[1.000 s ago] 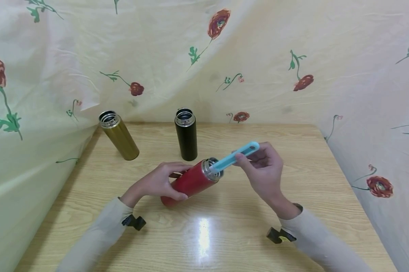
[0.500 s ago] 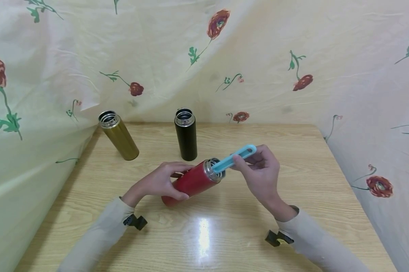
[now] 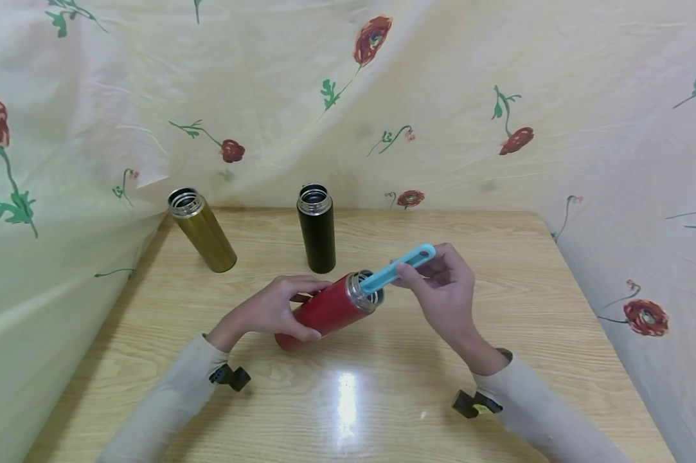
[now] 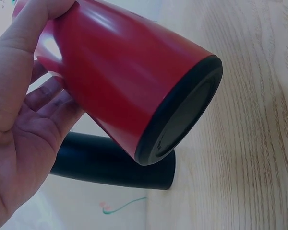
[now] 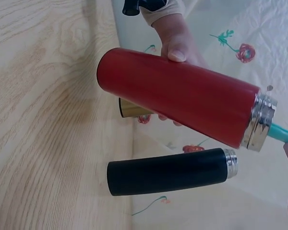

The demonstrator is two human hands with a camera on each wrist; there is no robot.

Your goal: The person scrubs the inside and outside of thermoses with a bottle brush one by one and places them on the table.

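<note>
In the head view, my left hand (image 3: 281,308) grips the body of a red vacuum flask (image 3: 333,305), thumb on the near side. The flask is tilted, its uncapped steel mouth up and to the right; the left wrist view shows its black base (image 4: 182,112) raised off the table. My right hand (image 3: 443,289) pinches a light-blue handle (image 3: 396,269) with a hanging hole at its top end. The handle slants down into the flask's mouth. Its lower end is hidden inside, so what it carries cannot be seen.
A black flask (image 3: 317,238) stands uncapped behind the red one. Farther left is a gold flask (image 3: 205,238), also without a cap. All are over a wooden table (image 3: 417,399), with a flowered cloth (image 3: 452,96) hanging behind and at both sides.
Over the last second my right hand has moved slightly left and down, pushing the handle deeper into the red flask. Since half a second ago it has barely shifted. My left hand stays nearly still.
</note>
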